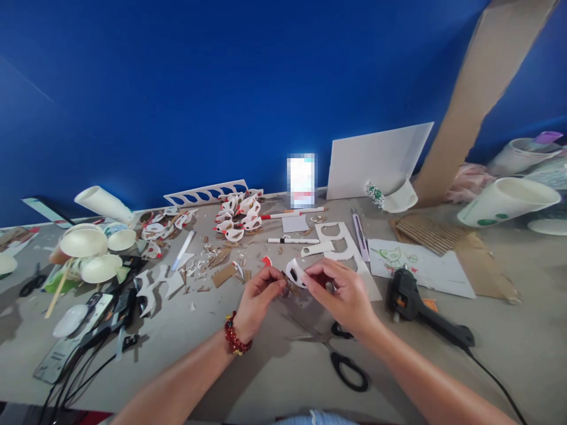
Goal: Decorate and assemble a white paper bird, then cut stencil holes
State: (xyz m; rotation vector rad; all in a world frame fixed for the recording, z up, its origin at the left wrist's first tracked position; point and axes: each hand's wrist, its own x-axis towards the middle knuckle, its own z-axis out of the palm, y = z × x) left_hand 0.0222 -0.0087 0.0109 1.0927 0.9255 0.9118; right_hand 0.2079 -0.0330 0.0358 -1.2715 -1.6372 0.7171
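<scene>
Held just beyond the open scissors (pixel 326 340) by the right hand (pixel 343 289), the white cutout (pixel 294 269) could slip if that fingertip pinch loosens, though whether the left hand (pixel 260 291) beside it also grips something I can't tell.

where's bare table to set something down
Bare table lies between the left forearm and the curved white offcuts, and right of the glue gun, in front of the brown cardboard. A smaller patch sits between the left forearm and the scissors. It's crowded beyond the left hand, with scraps and bird-shaped pieces, and far left, with white cups.
</scene>
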